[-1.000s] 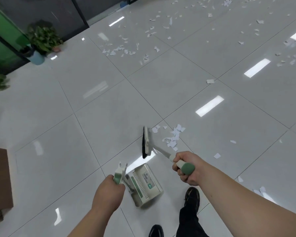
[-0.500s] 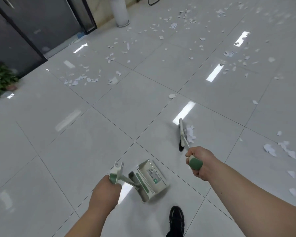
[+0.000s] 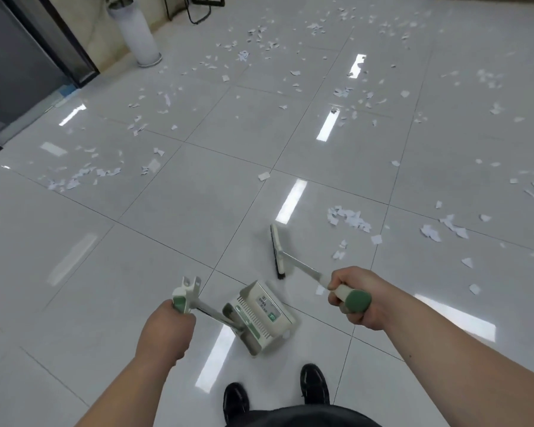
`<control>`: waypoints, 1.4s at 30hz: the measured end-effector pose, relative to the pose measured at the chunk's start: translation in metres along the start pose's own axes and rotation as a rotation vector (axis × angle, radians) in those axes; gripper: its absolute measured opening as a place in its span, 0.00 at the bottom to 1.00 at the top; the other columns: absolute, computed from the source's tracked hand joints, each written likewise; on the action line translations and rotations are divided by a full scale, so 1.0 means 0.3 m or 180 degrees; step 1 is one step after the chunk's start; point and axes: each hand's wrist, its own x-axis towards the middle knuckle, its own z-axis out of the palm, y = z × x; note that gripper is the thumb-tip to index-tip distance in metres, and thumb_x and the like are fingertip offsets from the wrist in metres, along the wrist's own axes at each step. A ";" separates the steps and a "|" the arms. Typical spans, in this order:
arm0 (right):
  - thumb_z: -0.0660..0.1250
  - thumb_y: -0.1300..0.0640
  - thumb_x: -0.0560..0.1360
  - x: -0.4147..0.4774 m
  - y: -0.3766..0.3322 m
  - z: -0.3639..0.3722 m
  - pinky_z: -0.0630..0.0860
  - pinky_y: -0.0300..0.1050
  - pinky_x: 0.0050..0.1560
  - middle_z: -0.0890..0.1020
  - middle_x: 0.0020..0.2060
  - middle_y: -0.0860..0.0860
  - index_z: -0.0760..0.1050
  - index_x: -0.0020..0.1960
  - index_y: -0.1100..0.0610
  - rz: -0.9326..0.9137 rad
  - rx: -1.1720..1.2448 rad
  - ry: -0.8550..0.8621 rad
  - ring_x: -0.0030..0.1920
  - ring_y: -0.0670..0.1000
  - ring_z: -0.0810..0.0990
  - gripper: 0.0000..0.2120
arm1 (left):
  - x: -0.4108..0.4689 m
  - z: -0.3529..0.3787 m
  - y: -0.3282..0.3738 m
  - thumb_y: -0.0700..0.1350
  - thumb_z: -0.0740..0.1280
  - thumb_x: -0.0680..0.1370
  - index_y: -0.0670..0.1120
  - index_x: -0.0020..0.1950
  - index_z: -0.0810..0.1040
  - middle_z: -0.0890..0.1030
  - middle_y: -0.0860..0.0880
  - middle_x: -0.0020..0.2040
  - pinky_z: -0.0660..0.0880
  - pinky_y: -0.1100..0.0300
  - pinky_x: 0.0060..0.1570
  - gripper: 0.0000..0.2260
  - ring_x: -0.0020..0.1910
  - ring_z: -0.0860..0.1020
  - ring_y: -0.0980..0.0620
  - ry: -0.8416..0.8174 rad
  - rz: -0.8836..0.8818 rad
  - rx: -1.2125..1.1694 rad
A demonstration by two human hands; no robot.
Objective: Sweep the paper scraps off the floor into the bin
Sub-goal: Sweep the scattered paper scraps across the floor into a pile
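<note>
Glossy pale floor tiles (image 3: 173, 229) fill the view, with paper scraps (image 3: 84, 174) strewn from nine o'clock round to three o'clock and a tall white vase (image 3: 136, 32) standing at eleven o'clock beside a dark door (image 3: 19, 69). Low at seven o'clock, the left hand (image 3: 164, 331) is wrapped round the green-tipped handle of a dustpan (image 3: 259, 315), whose pan rests on the tile at six o'clock; its open side appears to face two o'clock. Just beyond the pan and apart from it, the broom (image 3: 276, 251) stands with its bristles on the floor, and at four o'clock the right hand (image 3: 356, 298) has its fingers curled tight round the broom's green grip. The closest heap (image 3: 349, 218) of scraps lies at one o'clock from the broom's head, near but not touching it. The step in hand looks like gathering that heap. The next move probably calls for reaching the broom past the heap and drawing it back toward the pan. No bin is in view.
</note>
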 end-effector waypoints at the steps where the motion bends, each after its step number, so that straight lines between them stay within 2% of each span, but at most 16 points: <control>1: 0.66 0.63 0.68 -0.009 0.017 0.023 0.57 0.35 0.21 0.76 0.31 0.56 0.72 0.53 0.59 0.0048 -0.0012 -0.0061 0.22 0.49 0.64 0.13 | 0.012 -0.011 -0.012 0.37 0.59 0.73 0.44 0.43 0.72 0.73 0.44 0.31 0.70 0.60 0.28 0.04 0.26 0.72 0.45 -0.0035 0.0018 0.0026; 9: 0.67 0.61 0.66 -0.081 0.191 0.285 0.57 0.35 0.22 0.77 0.32 0.55 0.72 0.53 0.59 0.0388 -0.0356 -0.0138 0.23 0.49 0.64 0.16 | 0.101 -0.132 -0.237 0.38 0.58 0.73 0.43 0.47 0.74 0.75 0.44 0.33 0.70 0.61 0.26 0.07 0.25 0.73 0.44 -0.0438 0.0172 0.0396; 13: 0.66 0.61 0.67 -0.122 0.297 0.408 0.56 0.33 0.21 0.76 0.31 0.54 0.71 0.51 0.59 0.0636 -0.0503 -0.0134 0.23 0.48 0.64 0.13 | 0.109 -0.184 -0.364 0.39 0.60 0.74 0.43 0.47 0.75 0.78 0.43 0.35 0.71 0.61 0.26 0.05 0.26 0.75 0.43 -0.0635 0.0285 0.0538; 20: 0.65 0.60 0.68 -0.224 0.438 0.404 0.57 0.34 0.24 0.76 0.32 0.54 0.72 0.53 0.60 0.0886 -0.0700 0.0038 0.23 0.48 0.66 0.14 | 0.129 -0.218 -0.463 0.37 0.59 0.74 0.41 0.47 0.74 0.79 0.41 0.37 0.69 0.62 0.25 0.06 0.26 0.75 0.43 -0.0795 0.0531 0.0583; 26: 0.66 0.60 0.68 -0.304 0.549 0.271 0.60 0.34 0.24 0.77 0.33 0.53 0.73 0.56 0.58 0.0853 -0.0269 0.0335 0.22 0.48 0.68 0.17 | 0.103 -0.185 -0.440 0.38 0.60 0.73 0.41 0.47 0.74 0.78 0.42 0.36 0.69 0.62 0.25 0.05 0.27 0.75 0.43 -0.0938 0.0740 0.0570; 32: 0.66 0.63 0.68 -0.293 0.577 0.269 0.60 0.35 0.26 0.76 0.30 0.56 0.71 0.49 0.59 0.0530 -0.0222 0.0754 0.23 0.50 0.66 0.10 | 0.044 -0.104 -0.335 0.38 0.59 0.74 0.42 0.47 0.73 0.77 0.43 0.35 0.67 0.64 0.24 0.05 0.25 0.73 0.44 -0.1002 0.1039 0.0619; 36: 0.66 0.65 0.71 -0.248 0.569 0.231 0.63 0.36 0.28 0.78 0.35 0.57 0.72 0.51 0.59 0.0285 -0.0337 0.1050 0.19 0.49 0.73 0.10 | 0.010 -0.034 -0.253 0.39 0.59 0.74 0.43 0.48 0.74 0.77 0.44 0.37 0.69 0.61 0.29 0.06 0.29 0.74 0.44 -0.0983 0.1162 0.0692; 38: 0.67 0.65 0.71 -0.205 0.574 0.185 0.66 0.38 0.32 0.79 0.35 0.56 0.74 0.49 0.58 0.0213 -0.0367 0.1166 0.23 0.50 0.76 0.08 | -0.002 0.007 -0.214 0.40 0.59 0.74 0.44 0.48 0.74 0.78 0.44 0.37 0.69 0.59 0.31 0.06 0.31 0.75 0.43 -0.0955 0.1203 0.0731; 40: 0.68 0.65 0.70 -0.164 0.579 0.127 0.69 0.41 0.37 0.80 0.34 0.56 0.76 0.47 0.60 0.0115 -0.0410 0.1238 0.32 0.54 0.79 0.07 | -0.014 0.048 -0.173 0.40 0.59 0.73 0.46 0.48 0.74 0.79 0.44 0.38 0.70 0.58 0.33 0.07 0.32 0.76 0.43 -0.0931 0.1227 0.0778; 42: 0.69 0.66 0.68 -0.140 0.583 0.052 0.72 0.46 0.41 0.81 0.36 0.58 0.77 0.46 0.61 0.0080 -0.0409 0.1309 0.37 0.57 0.79 0.07 | -0.034 0.089 -0.125 0.41 0.59 0.73 0.46 0.48 0.74 0.79 0.44 0.38 0.71 0.57 0.34 0.07 0.33 0.76 0.44 -0.0931 0.1230 0.0847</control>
